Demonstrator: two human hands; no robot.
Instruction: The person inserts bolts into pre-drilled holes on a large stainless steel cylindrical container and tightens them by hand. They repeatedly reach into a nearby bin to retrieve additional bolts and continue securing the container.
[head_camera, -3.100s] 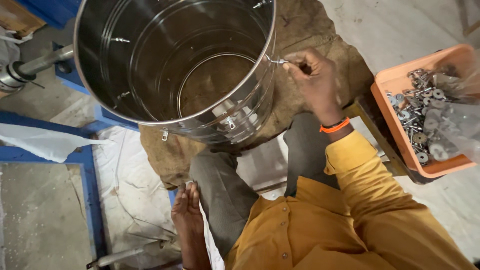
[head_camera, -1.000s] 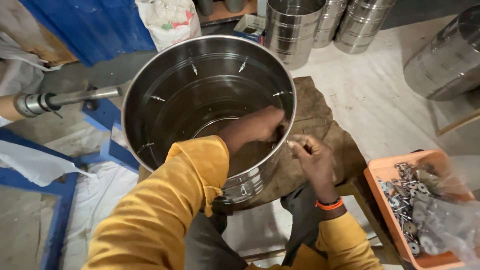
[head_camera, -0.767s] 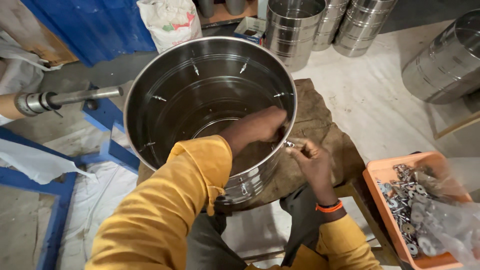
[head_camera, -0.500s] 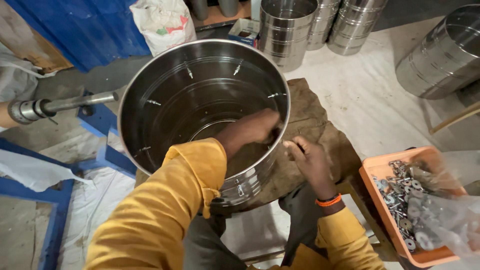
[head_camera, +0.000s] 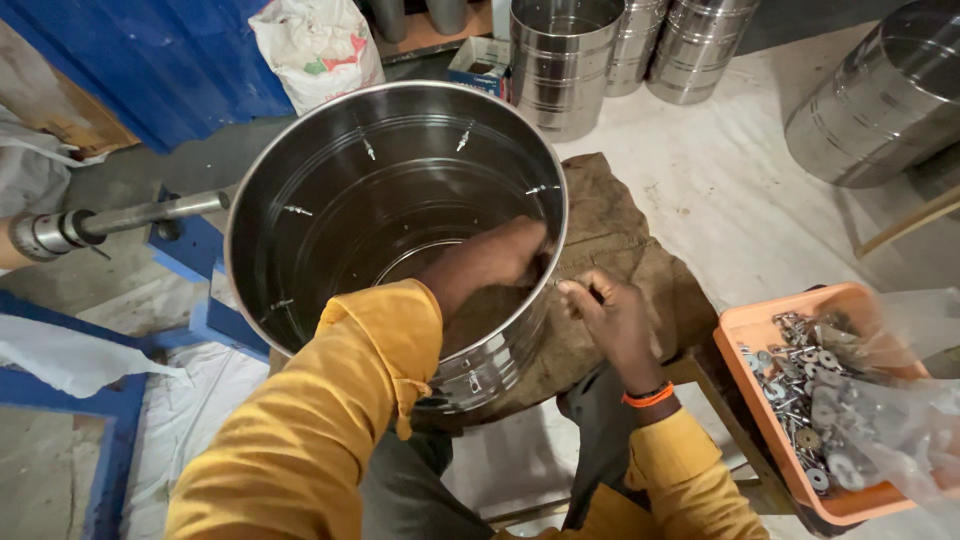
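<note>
A large shiny steel drum (head_camera: 380, 200) stands open on a brown sack-covered seat (head_camera: 620, 250) in front of me. My left hand (head_camera: 500, 255) reaches over the rim and presses against the inside of the drum wall at its right side, fingers curled. My right hand (head_camera: 610, 315) is outside the same spot of the wall, fingertips pinched on a small metal fastener (head_camera: 562, 286) at the rim. Small bolts stick through the drum wall at several points. Whether the left hand holds anything is hidden.
An orange tray (head_camera: 770, 400) of bolts and washers with a clear plastic bag sits at the right. More steel drums (head_camera: 560, 55) stand at the back, another large one (head_camera: 880, 95) at the far right. A metal shaft (head_camera: 120, 220) on a blue frame lies left.
Three seconds ago my left hand was down by my knee; it has since reached inside the drum. My right hand has stayed at the rim, shifting slightly over the last second.
</note>
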